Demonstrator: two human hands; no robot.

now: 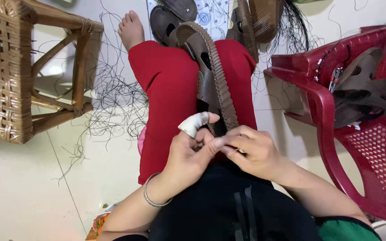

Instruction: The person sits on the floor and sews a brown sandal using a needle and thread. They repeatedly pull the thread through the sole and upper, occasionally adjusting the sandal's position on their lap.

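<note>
1. The sandal lies along the person's lap on the red trousers, its near end between both hands and its far end pointing toward the far floor.
2. The left hand meets the sandal's near end, fingers curled and pressed together, with a white-taped finger raised against the sandal's stitched edge.
3. The right hand touches the left; its fingers are pinched on something small at the sandal's near edge, too small to make out.
4. A bangle circles the left wrist.
5. Left, a woven cane stool stands well apart from the knee, with bare floor between and near it.
6. Loose black thread is strewn over the floor from the stool's legs to the left thigh.
7. Right, a red plastic chair stands near the right forearm, its arm edge leaving a narrow strip of floor beside the thigh.
8. Dark sandal pieces are heaped on the chair seat.
9. Far, more sandals lie beyond the knees beside a bare foot.
</note>
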